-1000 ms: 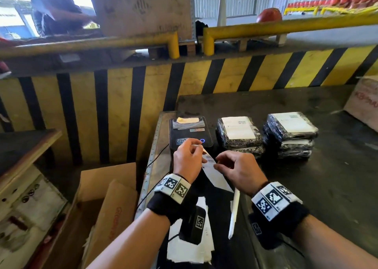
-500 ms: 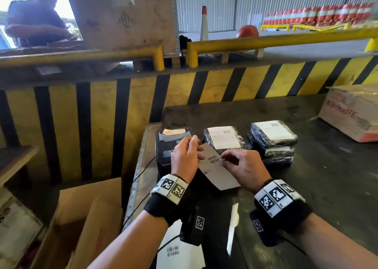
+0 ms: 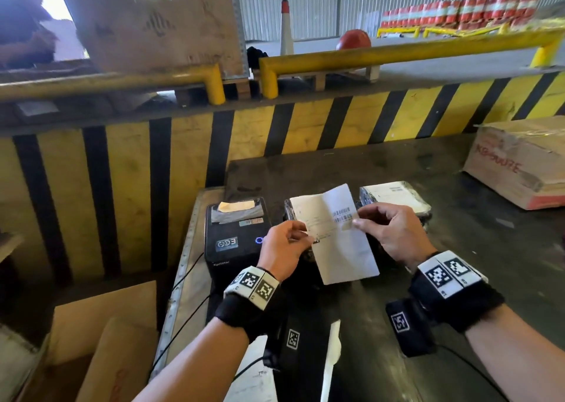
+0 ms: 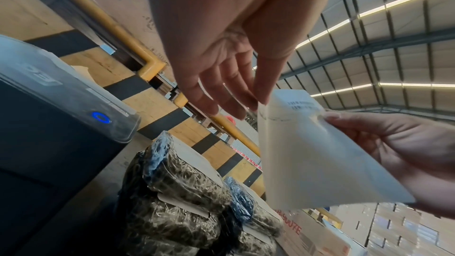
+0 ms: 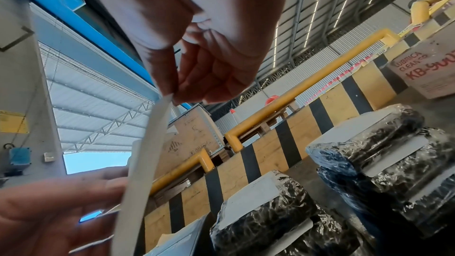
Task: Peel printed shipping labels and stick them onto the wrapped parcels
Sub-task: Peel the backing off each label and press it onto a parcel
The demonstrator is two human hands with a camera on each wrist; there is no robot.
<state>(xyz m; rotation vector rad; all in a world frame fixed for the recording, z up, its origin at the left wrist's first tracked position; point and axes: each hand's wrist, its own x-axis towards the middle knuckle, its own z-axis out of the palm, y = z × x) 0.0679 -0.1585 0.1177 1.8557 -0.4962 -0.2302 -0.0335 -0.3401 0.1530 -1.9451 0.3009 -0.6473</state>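
Note:
A white shipping label (image 3: 333, 239) with a barcode is held up between both hands over the dark table (image 3: 474, 248). My left hand (image 3: 305, 239) pinches its left edge with thumb and fingertips (image 4: 262, 98). At the right edge, beside the barcode, my right hand (image 3: 356, 222) pinches it too; the right wrist view shows the label (image 5: 147, 153) edge-on. Black wrapped parcels (image 3: 397, 193) carrying white labels are stacked just behind. Another stack (image 4: 177, 192) is partly hidden by the sheet.
A black label printer (image 3: 235, 236) with a blue light stands left of the hands. A cardboard box (image 3: 519, 163) sits at the table's right. The yellow-black striped barrier (image 3: 305, 132) closes the far side. Open cartons (image 3: 101, 340) lie lower left; white backing strips (image 3: 333, 355) lie at the front edge.
Both hands have raised the label from near the table to in front of the parcels. The right hand has shifted to its right edge by the barcode.

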